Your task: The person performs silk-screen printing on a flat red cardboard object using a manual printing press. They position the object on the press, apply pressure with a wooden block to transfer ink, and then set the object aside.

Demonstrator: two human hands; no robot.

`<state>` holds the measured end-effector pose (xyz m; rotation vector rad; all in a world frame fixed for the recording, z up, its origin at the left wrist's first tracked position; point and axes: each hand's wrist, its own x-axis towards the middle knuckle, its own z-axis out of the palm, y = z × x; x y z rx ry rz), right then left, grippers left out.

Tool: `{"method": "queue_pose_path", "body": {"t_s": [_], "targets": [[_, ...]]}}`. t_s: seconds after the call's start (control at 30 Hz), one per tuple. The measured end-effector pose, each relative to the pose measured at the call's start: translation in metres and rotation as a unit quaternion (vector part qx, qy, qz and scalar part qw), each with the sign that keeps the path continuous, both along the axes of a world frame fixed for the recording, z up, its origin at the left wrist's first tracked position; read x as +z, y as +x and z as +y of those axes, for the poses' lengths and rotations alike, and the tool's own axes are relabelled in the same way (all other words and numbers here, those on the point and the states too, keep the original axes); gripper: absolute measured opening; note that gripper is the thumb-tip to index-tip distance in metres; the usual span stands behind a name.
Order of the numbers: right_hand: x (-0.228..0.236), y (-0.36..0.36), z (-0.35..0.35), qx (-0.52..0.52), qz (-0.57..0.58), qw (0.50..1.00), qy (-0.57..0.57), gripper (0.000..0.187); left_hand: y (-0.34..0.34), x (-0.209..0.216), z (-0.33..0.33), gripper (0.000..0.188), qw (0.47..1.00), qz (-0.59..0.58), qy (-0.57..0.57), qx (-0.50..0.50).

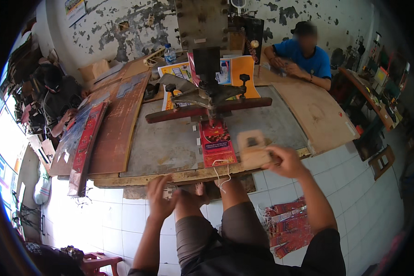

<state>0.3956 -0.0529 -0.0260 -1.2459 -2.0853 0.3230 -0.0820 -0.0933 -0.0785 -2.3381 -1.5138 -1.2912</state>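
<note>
Beneath the press (207,62), I see a red packet (218,147) lying on the grey surface (161,142), its far end hidden by the press foot, a white cord (219,174) hanging over the near edge. Small pale print and a purple panel mark it. Just right, the right hand (285,161) grips a blurred wooden block (255,157); the left hand (160,198) is loosely spread, apparently bare. The press partly blocks my view of bright printed sheets (244,68).

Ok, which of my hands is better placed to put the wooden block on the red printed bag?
Probably your right hand: it holds the wooden block, just right of the red printed bag. Your left hand looks empty, below the table's front edge.
</note>
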Motion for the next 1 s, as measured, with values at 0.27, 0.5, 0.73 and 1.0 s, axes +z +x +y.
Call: {"method": "queue_pose_path", "body": {"t_s": [0.27, 0.5, 0.73, 1.0], "targets": [[-0.027, 0.195, 0.101, -0.343, -0.023, 0.937, 0.060, 0.056, -0.062, -0.063, -0.014, 0.075, 0.986, 0.074, -0.012, 0.151], [-0.033, 0.256, 0.197, -0.559, -0.214, 0.801, 0.028, 0.060, -0.033, -0.112, 0.035, 0.077, 0.968, 0.005, 0.132, 0.214], [-0.036, 0.233, 0.211, -0.548, -0.132, 0.825, 0.041, 0.055, -0.046, -0.128, 0.041, 0.077, 0.952, 0.037, 0.167, 0.252], [-0.039, 0.246, 0.207, -0.482, -0.019, 0.874, 0.053, 0.047, -0.044, -0.143, 0.053, 0.088, 0.949, 0.032, 0.180, 0.259]]}}
